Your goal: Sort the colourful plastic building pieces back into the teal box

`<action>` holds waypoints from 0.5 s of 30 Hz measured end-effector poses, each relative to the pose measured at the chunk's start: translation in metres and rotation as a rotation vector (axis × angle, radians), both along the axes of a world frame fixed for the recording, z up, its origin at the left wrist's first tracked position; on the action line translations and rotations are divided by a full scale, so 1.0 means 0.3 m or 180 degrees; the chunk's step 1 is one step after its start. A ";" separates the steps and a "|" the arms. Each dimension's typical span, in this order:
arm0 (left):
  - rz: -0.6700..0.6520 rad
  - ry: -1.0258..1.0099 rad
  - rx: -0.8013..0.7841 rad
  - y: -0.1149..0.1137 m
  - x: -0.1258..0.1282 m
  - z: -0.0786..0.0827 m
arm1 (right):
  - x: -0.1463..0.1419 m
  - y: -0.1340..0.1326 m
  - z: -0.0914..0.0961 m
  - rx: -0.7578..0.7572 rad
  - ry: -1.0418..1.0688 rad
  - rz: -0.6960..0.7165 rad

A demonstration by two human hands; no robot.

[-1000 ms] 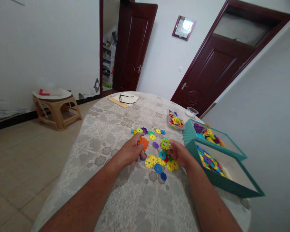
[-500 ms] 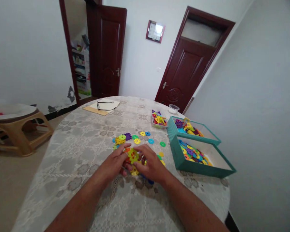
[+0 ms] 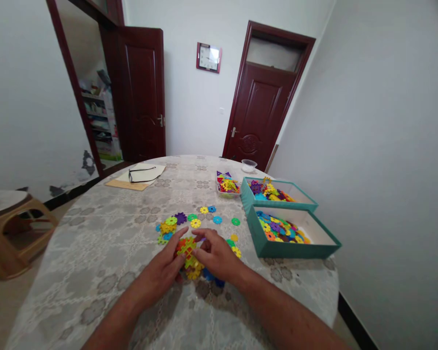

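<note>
The hands (image 3: pixel 219 255) and slim forearms (image 3: pixel 126 301) are bare.

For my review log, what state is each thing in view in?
Left hand: holding the green piece
Right hand: fingers bent, grip unclear
Green piece: held, overlapping an orange piece
Loose pieces: scattered
Near box: open, part filled
Far box: open, part filled
Tub: filled
Glasses: unfolded
Bowl: upright
Clock: hanging
Left door: open
Right door: shut

Cloth-covered table (image 3: pixel 105 233) | papers (image 3: pixel 146 174) far beyond left hand (image 3: pixel 164 261) | teal boxes (image 3: pixel 294 250) right of right hand (image 3: pixel 221 257) | discs (image 3: pixel 195 223) just beyond both
</note>
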State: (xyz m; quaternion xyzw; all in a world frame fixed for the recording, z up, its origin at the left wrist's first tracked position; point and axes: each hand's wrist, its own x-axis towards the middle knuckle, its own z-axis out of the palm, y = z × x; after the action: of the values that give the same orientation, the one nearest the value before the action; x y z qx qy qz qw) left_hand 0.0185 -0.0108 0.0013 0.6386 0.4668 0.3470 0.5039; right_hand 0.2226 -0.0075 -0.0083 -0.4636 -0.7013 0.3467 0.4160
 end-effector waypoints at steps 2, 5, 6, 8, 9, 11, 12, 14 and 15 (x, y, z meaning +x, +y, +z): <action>-0.0172 0.0093 0.0087 -0.002 -0.008 -0.009 | 0.008 0.005 0.005 -0.0154 -0.0112 -0.0082; -0.0340 0.0085 0.0161 -0.009 -0.015 -0.002 | 0.020 0.005 0.021 -0.0325 -0.0286 -0.0159; -0.0352 0.0066 0.0171 -0.013 -0.015 0.005 | 0.021 0.001 0.030 -0.0361 -0.0336 -0.0142; -0.0347 0.0049 0.0176 -0.020 -0.011 0.023 | 0.022 -0.011 0.057 -0.0352 -0.0403 -0.0066; -0.0350 0.0038 0.0158 -0.023 -0.008 0.031 | 0.023 -0.020 0.076 -0.0313 -0.0432 -0.0024; -0.0432 -0.0074 0.0055 -0.026 0.000 0.042 | 0.034 -0.041 0.124 -0.0185 -0.0543 0.0020; -0.0485 -0.0170 -0.0019 -0.026 0.004 0.045 | 0.046 -0.051 0.152 -0.0113 -0.0626 0.0013; -0.0518 -0.0348 -0.0139 -0.019 0.008 0.046 | 0.092 -0.063 0.212 0.0013 -0.0773 -0.0055; -0.0464 -0.0385 -0.0165 -0.014 0.007 0.045 | 0.128 -0.061 0.241 0.0079 -0.0787 -0.0123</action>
State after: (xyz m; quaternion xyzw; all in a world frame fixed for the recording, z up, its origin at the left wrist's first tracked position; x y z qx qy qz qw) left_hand 0.0204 -0.0149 0.0149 0.6354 0.3967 0.3351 0.5715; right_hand 0.2609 -0.0259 0.0641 -0.5112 -0.7423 0.2701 0.3387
